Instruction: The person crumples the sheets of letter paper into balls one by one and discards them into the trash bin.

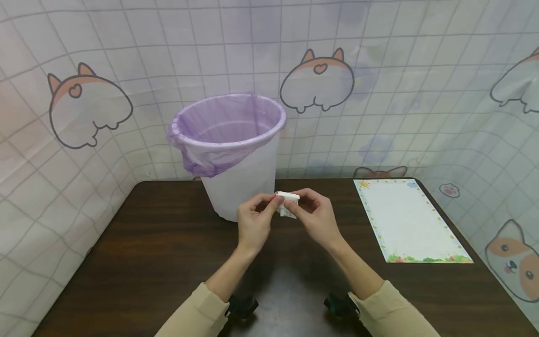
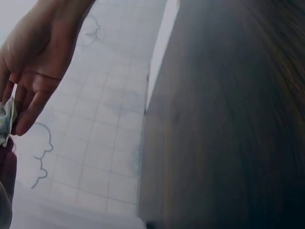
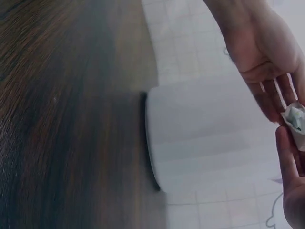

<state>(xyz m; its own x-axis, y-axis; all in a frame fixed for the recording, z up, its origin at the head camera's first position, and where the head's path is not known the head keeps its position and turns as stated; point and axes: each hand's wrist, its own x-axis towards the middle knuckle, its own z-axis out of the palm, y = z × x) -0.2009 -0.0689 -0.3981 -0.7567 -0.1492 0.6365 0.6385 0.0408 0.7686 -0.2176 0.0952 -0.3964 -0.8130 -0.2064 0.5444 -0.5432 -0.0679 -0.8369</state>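
Note:
Both hands meet over the table in the head view, in front of a white bin (image 1: pixel 246 180). Between them is a small white folded or rolled wad (image 1: pixel 288 213) that looks like tissue or paper. My left hand (image 1: pixel 254 222) pinches its left side between thumb and fingers. At the right side, my right hand (image 1: pixel 319 219) grips it the same way, thumb toward me. In the right wrist view the end of the wad (image 3: pixel 296 119) looks like a rolled layer around pale, greenish crumpled material. The left wrist view cuts off part of the wad (image 2: pixel 6 121).
A purple bag (image 1: pixel 206 161) lines the bin and folds over its rim. On the right of the dark wooden table (image 1: pixel 168 262) lies a white sheet (image 1: pixel 410 220) with a decorated border. A patterned cloth (image 1: pixel 236 51) surrounds the table's back and sides.

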